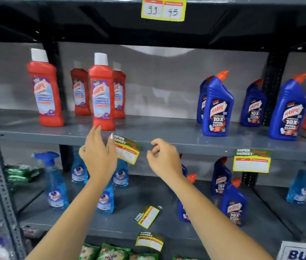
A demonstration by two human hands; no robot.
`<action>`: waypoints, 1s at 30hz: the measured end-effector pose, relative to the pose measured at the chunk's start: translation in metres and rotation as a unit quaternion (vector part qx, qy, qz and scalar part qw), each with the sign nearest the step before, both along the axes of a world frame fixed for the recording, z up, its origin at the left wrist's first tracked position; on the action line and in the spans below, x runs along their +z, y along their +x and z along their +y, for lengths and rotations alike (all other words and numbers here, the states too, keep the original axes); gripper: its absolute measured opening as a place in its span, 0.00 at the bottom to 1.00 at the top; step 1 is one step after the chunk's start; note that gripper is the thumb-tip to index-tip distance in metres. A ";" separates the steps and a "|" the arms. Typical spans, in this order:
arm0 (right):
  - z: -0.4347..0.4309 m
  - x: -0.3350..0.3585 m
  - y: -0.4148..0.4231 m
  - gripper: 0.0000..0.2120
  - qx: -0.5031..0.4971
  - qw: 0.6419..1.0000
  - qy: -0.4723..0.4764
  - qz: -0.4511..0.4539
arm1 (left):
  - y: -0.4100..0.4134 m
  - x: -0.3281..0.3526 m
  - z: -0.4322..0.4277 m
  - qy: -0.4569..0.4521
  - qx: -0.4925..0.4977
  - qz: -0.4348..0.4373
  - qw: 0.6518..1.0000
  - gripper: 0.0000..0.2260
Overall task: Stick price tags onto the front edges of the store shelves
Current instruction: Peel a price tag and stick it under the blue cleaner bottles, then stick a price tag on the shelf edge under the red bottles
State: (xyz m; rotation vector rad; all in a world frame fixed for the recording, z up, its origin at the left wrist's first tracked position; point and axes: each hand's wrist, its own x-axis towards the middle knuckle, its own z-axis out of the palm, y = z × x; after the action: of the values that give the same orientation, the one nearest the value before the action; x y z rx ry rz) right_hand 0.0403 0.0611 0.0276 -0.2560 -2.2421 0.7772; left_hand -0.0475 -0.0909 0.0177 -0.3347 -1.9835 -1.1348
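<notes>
Hanging askew at the middle shelf's front edge point(167, 145), a light, flimsy price tag point(127, 150) is pinched by the left hand point(98, 158); its margins look safest to grip. The right hand point(162, 159) is curled, empty.

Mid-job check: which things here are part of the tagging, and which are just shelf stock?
Job: left hand at the tilted yellow-and-green price tag on the grey metal shelf edge; right hand; loose yellow tag lying on the lower shelf.

Stock: red cleaner bottles; blue toilet-cleaner bottles; clear blue spray bottles.
</notes>
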 end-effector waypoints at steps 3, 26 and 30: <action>-0.025 0.007 -0.025 0.11 -0.024 0.992 0.121 0.007 | -0.020 0.001 -0.019 -0.076 -0.024 -0.033 0.996 0.06; -0.125 0.018 -0.077 0.07 -0.007 0.988 0.139 0.065 | -0.064 -0.006 -0.122 0.110 -0.208 -0.066 0.970 0.06; -0.146 0.013 -0.099 0.08 -0.039 0.985 0.169 0.018 | -0.078 -0.013 -0.131 0.113 -0.167 -0.137 0.970 0.10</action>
State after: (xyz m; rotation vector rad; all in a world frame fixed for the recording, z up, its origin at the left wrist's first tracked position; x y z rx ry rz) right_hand -0.0589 -0.0848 0.0406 -0.1630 -2.2696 0.3465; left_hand -0.1254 -0.2221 0.0049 -0.4214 -2.0537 -1.6847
